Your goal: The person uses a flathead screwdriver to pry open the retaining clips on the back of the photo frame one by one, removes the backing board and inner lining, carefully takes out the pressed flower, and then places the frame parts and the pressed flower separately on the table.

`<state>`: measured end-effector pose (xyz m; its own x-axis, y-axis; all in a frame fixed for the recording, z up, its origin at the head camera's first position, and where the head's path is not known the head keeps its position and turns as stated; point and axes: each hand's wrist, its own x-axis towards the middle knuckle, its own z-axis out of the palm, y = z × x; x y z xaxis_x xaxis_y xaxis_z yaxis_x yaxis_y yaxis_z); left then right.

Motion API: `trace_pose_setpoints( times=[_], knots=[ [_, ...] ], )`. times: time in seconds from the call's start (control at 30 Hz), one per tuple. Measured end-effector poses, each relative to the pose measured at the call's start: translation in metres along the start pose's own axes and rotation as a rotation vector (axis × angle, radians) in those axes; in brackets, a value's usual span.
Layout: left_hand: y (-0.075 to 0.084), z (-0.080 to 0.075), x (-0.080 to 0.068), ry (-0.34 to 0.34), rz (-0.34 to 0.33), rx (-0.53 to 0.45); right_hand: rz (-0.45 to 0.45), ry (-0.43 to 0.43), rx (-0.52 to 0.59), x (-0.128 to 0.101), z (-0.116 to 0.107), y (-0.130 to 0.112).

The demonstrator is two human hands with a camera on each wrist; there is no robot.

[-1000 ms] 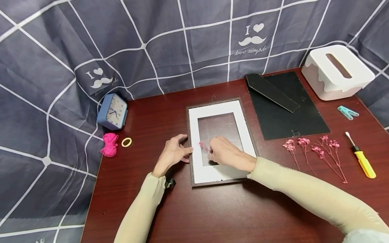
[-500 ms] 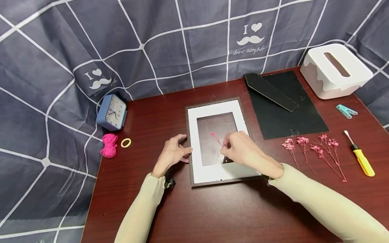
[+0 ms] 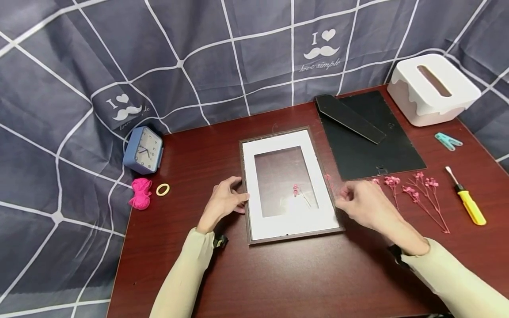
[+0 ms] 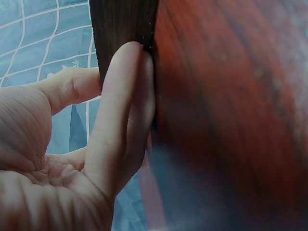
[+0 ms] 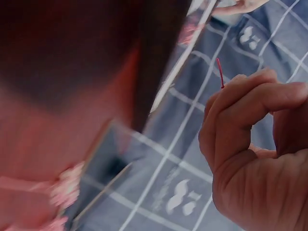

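A dark picture frame (image 3: 245,198) with a white mat (image 3: 248,176) lies flat in the middle of the brown table. One small pink flower sprig (image 3: 296,191) rests on the glass inside the mat. My left hand (image 3: 238,198) touches the frame's left edge with straight fingers (image 4: 120,110). My right hand (image 3: 343,195) hovers just right of the frame, fingers curled, pinching a thin red stem (image 5: 220,72). The stem's pink tip (image 3: 328,177) shows above the hand.
Right of the frame lie a black backing board (image 3: 370,145), several dried pink sprigs (image 3: 415,192), a yellow screwdriver (image 3: 470,206), a teal clip (image 3: 447,141) and a white tissue box (image 3: 433,88). At left are a blue clock (image 3: 143,151), pink yarn (image 3: 140,193) and a yellow ring (image 3: 163,189).
My right hand has drawn back from over the glass to the frame's right side. A pink sprig now lies on the glass. The left hand has stayed at the frame's edge.
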<state>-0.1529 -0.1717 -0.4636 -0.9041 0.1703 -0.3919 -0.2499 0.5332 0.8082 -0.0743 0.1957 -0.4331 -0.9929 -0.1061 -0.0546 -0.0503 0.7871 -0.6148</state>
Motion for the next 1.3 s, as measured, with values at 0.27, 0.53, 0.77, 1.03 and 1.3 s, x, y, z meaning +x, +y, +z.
trace_pose_setpoints(
  times=[0.27, 0.53, 0.77, 1.03, 1.3],
  knots=[
    [-0.002, -0.002, 0.001, 0.000, 0.003, 0.003, 0.115, -0.046, -0.033, -0.006, -0.006, 0.046],
    [-0.002, -0.002, 0.001, -0.004, 0.000, 0.013, 0.183, -0.113, -0.079, -0.002, -0.006, 0.065],
    [-0.001, -0.001, 0.001, 0.002, -0.006, 0.024, 0.227, -0.188, -0.083, -0.001, -0.009, 0.062],
    [-0.001, 0.000, 0.000, -0.006, -0.005, 0.016, 0.234, -0.213, -0.084, -0.002, -0.010, 0.064],
    [-0.001, -0.001, 0.001, -0.003, -0.004, 0.032, 0.260, -0.247, -0.080, -0.002, -0.013, 0.062]
  ],
)
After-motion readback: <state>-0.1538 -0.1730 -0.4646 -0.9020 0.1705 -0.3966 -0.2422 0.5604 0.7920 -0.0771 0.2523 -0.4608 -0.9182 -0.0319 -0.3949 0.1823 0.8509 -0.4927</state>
